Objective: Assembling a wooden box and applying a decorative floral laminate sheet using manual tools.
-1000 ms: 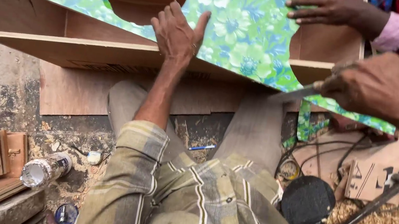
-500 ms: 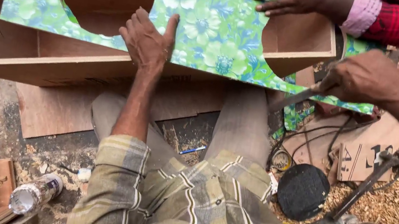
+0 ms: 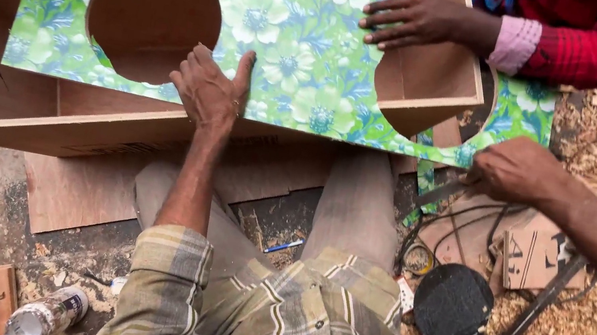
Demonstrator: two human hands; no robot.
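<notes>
Covering the wooden box (image 3: 39, 124), the green floral sheet (image 3: 293, 54) already lies across its front, its edge untrimmed; left hand (image 3: 208, 88) presses it flat, fingers spread; right hand (image 3: 516, 170) grips a blade (image 3: 440, 190); a co-worker's hand (image 3: 412, 18) steadies the far edge.

Green-and-blue floral sheet (image 3: 294, 46), brown wooden box (image 3: 40, 116), red checked sleeve (image 3: 595, 39).
</notes>
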